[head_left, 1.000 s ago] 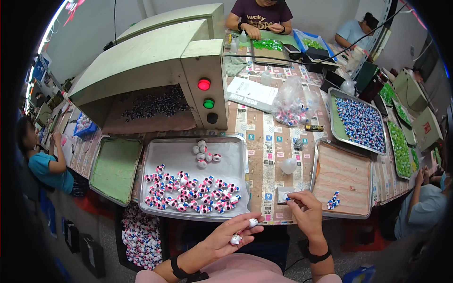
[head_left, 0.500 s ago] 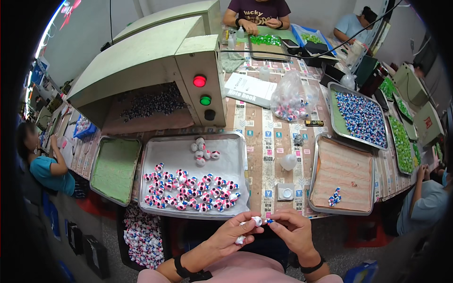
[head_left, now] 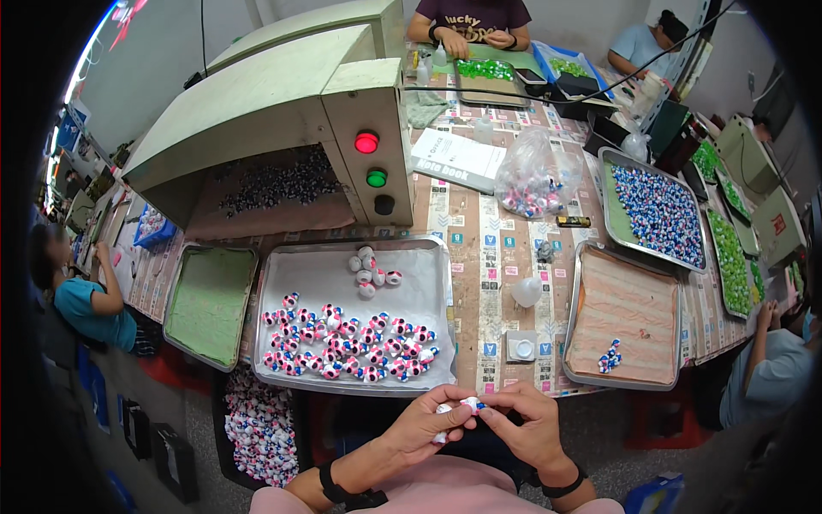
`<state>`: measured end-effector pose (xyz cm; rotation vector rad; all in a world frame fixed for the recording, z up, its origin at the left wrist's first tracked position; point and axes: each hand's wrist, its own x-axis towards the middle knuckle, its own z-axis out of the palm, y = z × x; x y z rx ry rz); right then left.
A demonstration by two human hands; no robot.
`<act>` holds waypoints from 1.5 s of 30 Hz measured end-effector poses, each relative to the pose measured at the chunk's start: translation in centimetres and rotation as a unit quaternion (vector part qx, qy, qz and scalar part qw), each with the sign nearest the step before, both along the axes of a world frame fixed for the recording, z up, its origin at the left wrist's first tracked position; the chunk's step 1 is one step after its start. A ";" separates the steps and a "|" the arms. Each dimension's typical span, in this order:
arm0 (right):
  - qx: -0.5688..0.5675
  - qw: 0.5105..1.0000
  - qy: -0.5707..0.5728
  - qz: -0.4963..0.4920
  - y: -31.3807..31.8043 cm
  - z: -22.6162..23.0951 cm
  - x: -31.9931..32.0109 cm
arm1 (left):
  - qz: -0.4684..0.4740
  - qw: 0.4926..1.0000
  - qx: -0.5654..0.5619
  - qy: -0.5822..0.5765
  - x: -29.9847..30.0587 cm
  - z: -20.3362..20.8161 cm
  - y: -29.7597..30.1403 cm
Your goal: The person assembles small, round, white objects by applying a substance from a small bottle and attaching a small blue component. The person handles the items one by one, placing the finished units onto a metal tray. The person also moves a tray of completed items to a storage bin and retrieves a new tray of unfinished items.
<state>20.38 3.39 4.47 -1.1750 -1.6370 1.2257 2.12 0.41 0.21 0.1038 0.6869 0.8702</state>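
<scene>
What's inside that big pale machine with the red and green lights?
In the machine, many small, dark-looking pieces lie on a pinkish sheet. Anything deeper is covered from view.

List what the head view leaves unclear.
All head view:
- Full shape of the small white, pink and blue piece: covered by bare left hand and bare right hand.
- Rounded white piece: partly behind the left hand's fingers.
- Small dark-looking pieces inside the cream metal machine: too shadowed to tell apart.
- Purple-shirted person: head cut off by the top edge.
</scene>
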 end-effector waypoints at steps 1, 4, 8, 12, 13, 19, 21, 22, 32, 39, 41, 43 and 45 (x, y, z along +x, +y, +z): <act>0.006 1.000 0.000 0.005 0.0 -0.1 0.1 | -0.002 1.000 0.002 0.007 0.0 0.0 0.0; 0.020 1.000 -0.004 0.023 0.2 -0.2 0.4 | -0.005 0.999 0.006 0.031 0.1 0.1 0.0; 0.038 0.998 -0.006 0.040 0.3 -0.5 0.7 | -0.009 0.998 0.013 0.067 0.1 0.3 0.0; 0.042 0.998 0.000 0.055 0.5 -0.9 0.7 | -0.026 0.997 0.033 0.066 -0.3 0.7 0.2; 0.030 0.997 -0.007 0.070 0.6 -0.6 0.7 | -0.031 0.998 0.041 0.045 -0.6 0.6 0.1; 0.093 0.993 -0.077 0.011 3.8 -0.4 2.0 | -0.018 0.986 0.100 0.133 -1.8 2.1 0.4; 0.076 0.985 -0.112 -0.108 6.5 -1.1 2.6 | 0.010 0.956 0.164 0.242 -3.4 2.3 0.5; 0.096 0.975 -0.117 -0.160 8.0 -2.0 2.9 | 0.024 0.940 0.173 0.295 -4.4 2.4 0.5; -0.052 0.987 -0.089 -0.120 13.6 -5.4 1.9 | 0.098 0.607 0.326 0.718 -12.4 1.3 2.0; 0.108 0.977 -0.104 -0.149 8.7 -6.5 4.7 | 0.181 0.480 0.359 0.780 -12.9 0.8 2.3; 0.113 0.975 -0.122 -0.145 6.1 -5.4 5.5 | 0.210 0.490 0.335 0.777 -12.7 0.7 2.0; 0.102 0.971 -0.161 -0.148 3.8 -4.2 6.4 | 0.215 0.550 0.313 0.744 -12.6 0.8 1.8; 0.110 0.965 -0.194 -0.138 2.4 -2.8 6.6 | 0.232 0.731 0.249 0.592 -12.3 0.1 1.3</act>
